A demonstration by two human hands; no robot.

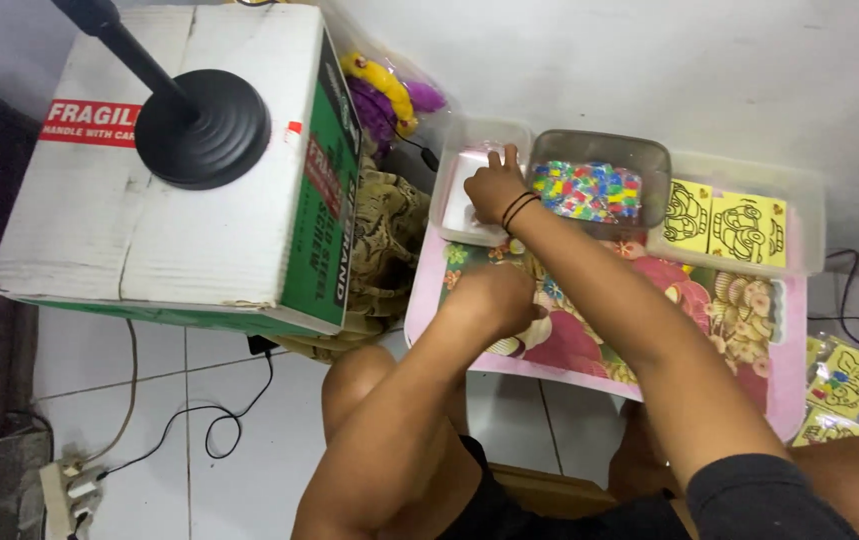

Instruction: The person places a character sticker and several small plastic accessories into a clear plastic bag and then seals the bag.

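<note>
My right hand point(495, 186) reaches across into a clear plastic tub point(449, 190) with white contents at the table's far left; black bands circle its wrist. Whether its fingers hold anything is hidden. My left hand point(494, 298) rests fist-like on the small pink table point(789, 380) with a flowered top, fingers curled under, and nothing shows in it. Right of the clear tub stands a grey tub point(649, 155) full of small multicoloured pieces point(587, 190). Further right a clear tray point(809, 200) holds yellow cards point(726, 222) with black line drawings.
A big cardboard box point(179, 170) stands to the left with a black round stand base point(203, 128) on it. Packets of yellow cards point(844, 385) lie on the floor at the right. A power strip point(67, 490) and cables lie on the white tiles. Plush toys point(389, 95) sit by the wall.
</note>
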